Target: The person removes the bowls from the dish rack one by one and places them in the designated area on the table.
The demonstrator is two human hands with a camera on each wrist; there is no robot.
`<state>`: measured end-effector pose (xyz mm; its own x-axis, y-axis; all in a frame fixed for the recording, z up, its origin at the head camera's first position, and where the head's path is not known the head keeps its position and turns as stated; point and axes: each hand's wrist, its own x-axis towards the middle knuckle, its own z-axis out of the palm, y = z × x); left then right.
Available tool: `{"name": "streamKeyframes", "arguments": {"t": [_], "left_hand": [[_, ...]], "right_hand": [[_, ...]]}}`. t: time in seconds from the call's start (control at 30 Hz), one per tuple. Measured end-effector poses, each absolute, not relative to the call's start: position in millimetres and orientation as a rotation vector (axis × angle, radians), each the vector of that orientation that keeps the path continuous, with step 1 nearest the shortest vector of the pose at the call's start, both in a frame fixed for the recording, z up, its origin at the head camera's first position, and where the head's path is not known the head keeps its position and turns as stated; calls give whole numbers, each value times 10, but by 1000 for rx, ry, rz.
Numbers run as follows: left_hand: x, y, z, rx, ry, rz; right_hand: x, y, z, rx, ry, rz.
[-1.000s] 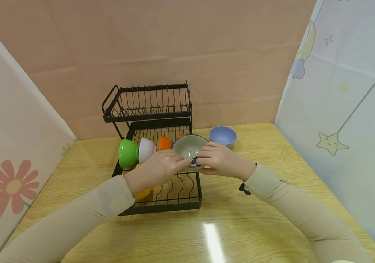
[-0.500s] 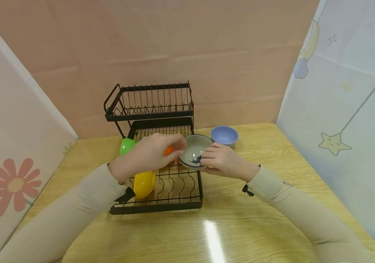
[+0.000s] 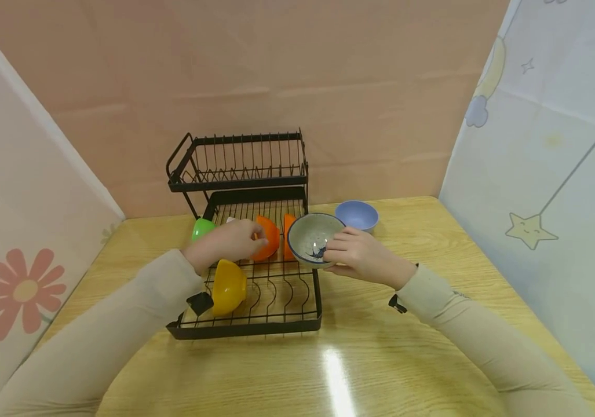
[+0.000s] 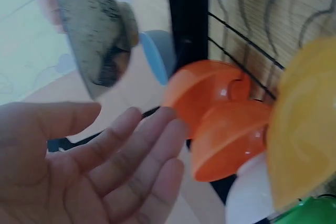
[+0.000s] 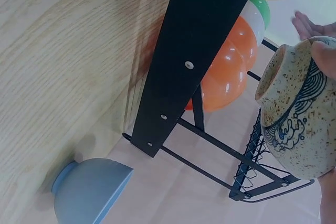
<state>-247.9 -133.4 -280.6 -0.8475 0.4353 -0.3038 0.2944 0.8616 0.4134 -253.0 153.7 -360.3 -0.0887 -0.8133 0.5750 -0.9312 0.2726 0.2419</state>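
My right hand [image 3: 358, 255] grips a speckled grey bowl [image 3: 314, 237] by its rim, tilted, at the right edge of the black dish rack's lower tier [image 3: 276, 324]. In the right wrist view the speckled bowl [image 5: 298, 114] shows a dark wave pattern. My left hand [image 3: 230, 243] is over the rack, fingers straight, its tips at an orange bowl [image 3: 268, 237]. In the left wrist view the left hand [image 4: 105, 171] is open palm up beside two orange bowls [image 4: 210, 98]; whether it touches them is unclear.
In the lower tier stand a yellow bowl [image 3: 228, 285], a green bowl [image 3: 201, 229] and a white bowl [image 4: 252, 195]. The upper tier [image 3: 237, 168] holds nothing. A blue bowl [image 3: 357, 214] sits on the wooden table [image 3: 380, 359] right of the rack.
My left hand let go of the speckled bowl and drew back left to the orange bowl. The right hand alone now holds the speckled bowl, shifted slightly right.
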Motion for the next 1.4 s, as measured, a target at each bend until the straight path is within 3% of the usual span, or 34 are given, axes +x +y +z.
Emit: {"name": "streamKeyframes", "arguments": {"t": [0.47,1.4], "left_hand": [[-2568,-1260,-3010,470,2507,405],[-2516,-1177,-3048,449,2444,461]], "right_hand": [[-2506,1543,-3577,1564,-1935,245],[-2596,1693,-3547,1500,-1904,230]]}}
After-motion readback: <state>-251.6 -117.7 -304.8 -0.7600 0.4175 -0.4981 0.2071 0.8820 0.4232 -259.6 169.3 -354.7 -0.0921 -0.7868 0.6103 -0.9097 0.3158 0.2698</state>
